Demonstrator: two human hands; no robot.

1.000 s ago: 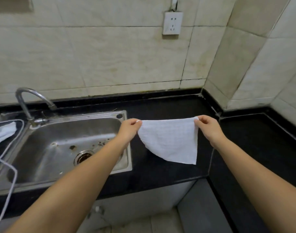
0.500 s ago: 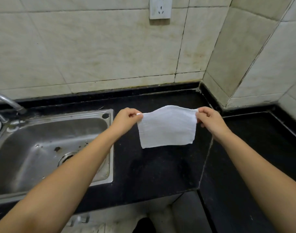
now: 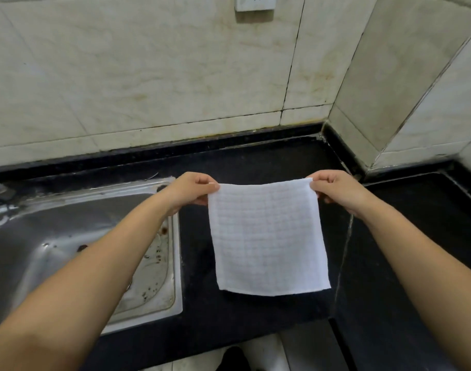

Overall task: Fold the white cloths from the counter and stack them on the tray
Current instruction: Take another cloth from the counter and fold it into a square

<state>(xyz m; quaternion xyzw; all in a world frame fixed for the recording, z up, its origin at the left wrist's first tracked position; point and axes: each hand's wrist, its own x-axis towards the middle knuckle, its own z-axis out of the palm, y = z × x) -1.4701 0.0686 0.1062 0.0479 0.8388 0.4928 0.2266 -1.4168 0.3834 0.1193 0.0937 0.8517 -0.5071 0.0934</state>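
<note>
A white waffle-weave cloth [image 3: 266, 236] hangs spread out as a flat square above the black counter [image 3: 242, 162]. My left hand [image 3: 191, 192] pinches its upper left corner. My right hand [image 3: 336, 190] pinches its upper right corner. The cloth's lower edge hangs free near the counter's front edge. No tray is in view.
A steel sink [image 3: 68, 236] is set into the counter at the left, its rim beside my left forearm. Tiled walls meet in a corner at the back right, with a wall socket [image 3: 254, 2] at the top. The counter continues to the right [image 3: 416, 236].
The cloth, bunched and hanging crooked before, now hangs full and flat between both hands. The view has shifted right and down, so the tap and the cloths at the far left are out of frame.
</note>
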